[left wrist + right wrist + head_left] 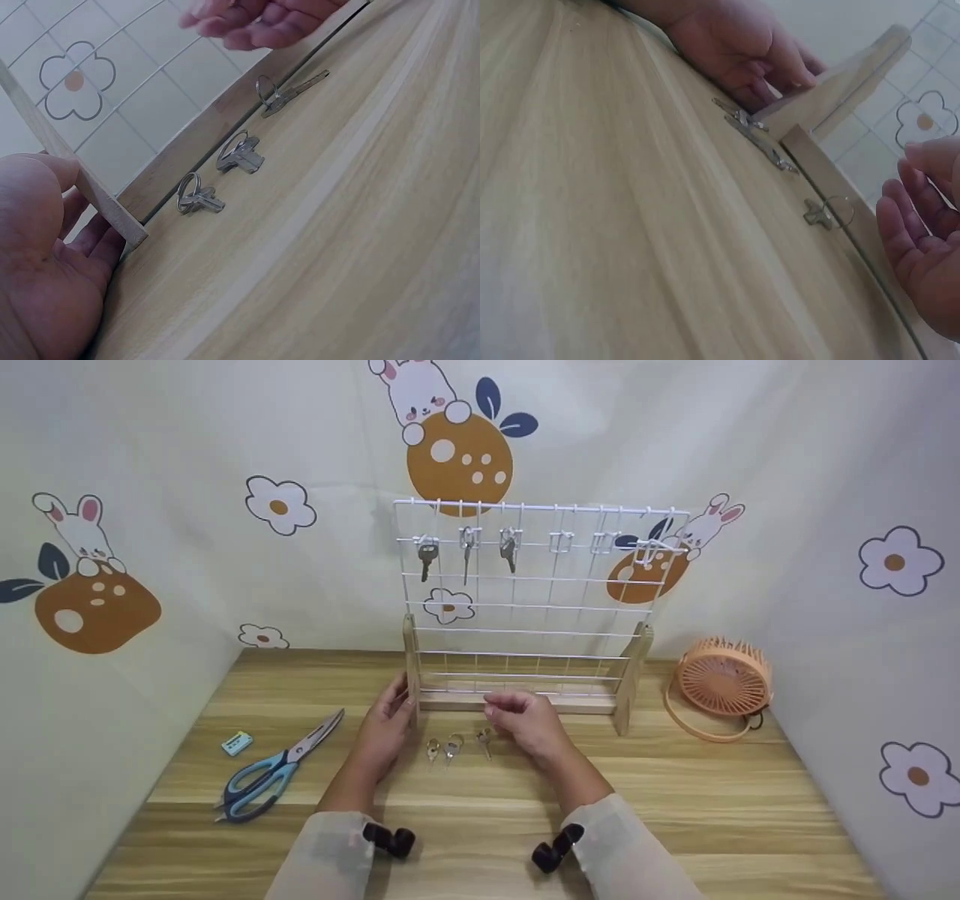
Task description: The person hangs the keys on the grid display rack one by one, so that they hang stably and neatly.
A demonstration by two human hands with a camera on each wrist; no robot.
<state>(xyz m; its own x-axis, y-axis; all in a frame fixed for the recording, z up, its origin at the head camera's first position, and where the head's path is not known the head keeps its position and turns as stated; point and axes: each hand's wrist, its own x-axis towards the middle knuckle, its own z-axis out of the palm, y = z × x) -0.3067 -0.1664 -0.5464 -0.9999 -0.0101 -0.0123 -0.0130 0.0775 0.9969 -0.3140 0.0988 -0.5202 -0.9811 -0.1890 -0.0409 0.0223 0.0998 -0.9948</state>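
A white wire grid rack (525, 632) on wooden legs stands on the wood-grain table. My left hand (387, 727) grips its left wooden leg (112, 202), thumb on one side and fingers on the other. Just in front of the base, my right hand (531, 725) is raised with loosely curled fingers and no object visible in it. Below the hands lie three keys with rings: one key (201, 199) nearest the left leg, another key (241, 156) beside it, and a third key (819, 214) close to the right hand. Three more keys hang on the rack's hooks, including the leftmost key (428, 556).
Blue-handled scissors (274, 772) lie left of the left hand, with a small light-blue item (237, 743) beyond them. An orange fan (724, 686) stands to the rack's right. Bare white hooks (604, 542) line the grid's right half. A patterned backdrop (330, 577) surrounds the table.
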